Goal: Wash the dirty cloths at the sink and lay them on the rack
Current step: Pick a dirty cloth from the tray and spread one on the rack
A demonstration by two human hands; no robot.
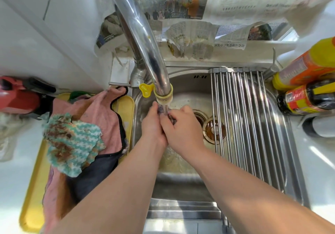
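Over the steel sink [190,88], my left hand [153,125] and my right hand [181,126] are pressed together around a small dark cloth [171,118], mostly hidden between the fingers. Water runs onto it from the chrome faucet [143,39] with its yellow nozzle. A roll-up steel rack [241,117] spans the sink's right half and carries nothing. On a yellow tray [125,110] to the left lie a stained teal-and-white cloth [72,143], a pink cloth [103,117] with dark trim and a dark cloth [94,175].
Sauce bottles [308,81] stand at the right edge of the sink. A drain strainer [213,130] lies beside the open drain [199,117]. A red appliance [16,97] is at far left. Newspaper covers the back wall.
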